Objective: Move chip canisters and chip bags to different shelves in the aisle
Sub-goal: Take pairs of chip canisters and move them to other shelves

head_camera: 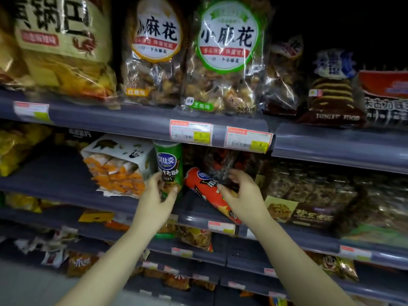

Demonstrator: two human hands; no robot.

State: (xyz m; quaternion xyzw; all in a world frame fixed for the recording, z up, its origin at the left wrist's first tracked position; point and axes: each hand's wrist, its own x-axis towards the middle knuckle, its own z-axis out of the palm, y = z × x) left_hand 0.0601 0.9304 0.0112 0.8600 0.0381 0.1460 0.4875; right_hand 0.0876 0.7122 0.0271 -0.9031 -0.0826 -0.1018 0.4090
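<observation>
Beside the upright green canister (169, 166) on the middle shelf (194, 214), the left hand (159, 196) is clamping it; the right hand (242, 195) is opening over the toppled red canister (209, 193), likely needing a firm grasp next.

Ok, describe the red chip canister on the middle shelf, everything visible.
The red chip canister is a glossy red tube printed with dark lettering, a blue logo near its upper end and chips pictured near its lower end. It lies tilted on the grey shelf, its lower end over the front edge. The right hand curls over its middle, fingers touching. The upright green canister stands just left.
</observation>
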